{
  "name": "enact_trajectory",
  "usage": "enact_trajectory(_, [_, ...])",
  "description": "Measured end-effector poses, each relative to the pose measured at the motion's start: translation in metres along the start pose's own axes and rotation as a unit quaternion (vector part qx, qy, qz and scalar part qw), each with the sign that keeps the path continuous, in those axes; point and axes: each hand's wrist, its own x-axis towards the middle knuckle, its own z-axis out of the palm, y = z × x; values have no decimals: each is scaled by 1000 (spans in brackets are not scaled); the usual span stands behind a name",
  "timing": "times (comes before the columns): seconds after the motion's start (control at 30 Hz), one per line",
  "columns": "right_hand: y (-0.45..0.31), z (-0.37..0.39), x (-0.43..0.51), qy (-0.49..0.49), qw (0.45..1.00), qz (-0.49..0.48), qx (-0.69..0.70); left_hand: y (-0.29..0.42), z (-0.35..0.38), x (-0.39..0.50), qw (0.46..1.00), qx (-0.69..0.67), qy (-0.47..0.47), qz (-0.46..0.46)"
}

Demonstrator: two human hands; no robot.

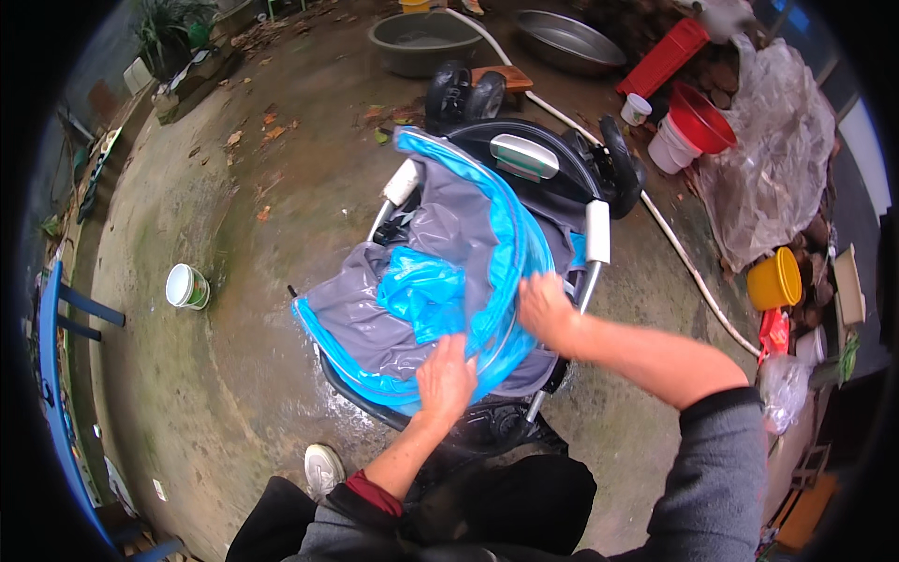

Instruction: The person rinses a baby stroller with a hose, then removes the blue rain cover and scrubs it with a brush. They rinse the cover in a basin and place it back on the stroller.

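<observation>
Before me a baby stroller (597, 232) lies on wet concrete, its black wheels pointing away from me. Soaked blue and grey fabric (449, 225) is spread over its metal tubes, with creases and a wet shine. My left hand (446, 376) grips the near blue edge of this cloth, thumb and fingers closed on it. Further right, my right hand (549, 309) clutches the blue band beside the tube with the white sleeve; its fingertips are partly hidden and slightly blurred. A bunched blue piece (421, 288) rests in the middle of the grey part.
A white hose (685, 263) curves along the right side. Beyond the wheels are a grey tub (421, 46), a metal basin (570, 38) and a small wooden stool (509, 77). Left stands a small bucket (188, 286); a red basin (702, 119) and yellow bucket (772, 279) are right.
</observation>
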Motion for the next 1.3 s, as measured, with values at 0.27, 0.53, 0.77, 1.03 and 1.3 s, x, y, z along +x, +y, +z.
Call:
enact_trajectory(0.27, [-25,39,-20,120,989,83,35,10,-120,32,998,43,40,36])
enact_trajectory(0.53, [-19,31,-30,204,945,128,220,-27,-190,57,951,-284,-88,-87])
enact_trajectory(0.77, [8,-45,-72,397,632,239,621,-44,-177,55,966,-217,-77,-119])
enact_trajectory(1.03, [-28,-119,74,434,494,281,699,-43,-139,65,974,-194,18,-115])
enact_trajectory(1.3, [-73,-85,48,416,747,151,495,-46,-125,76,974,-195,9,-113])
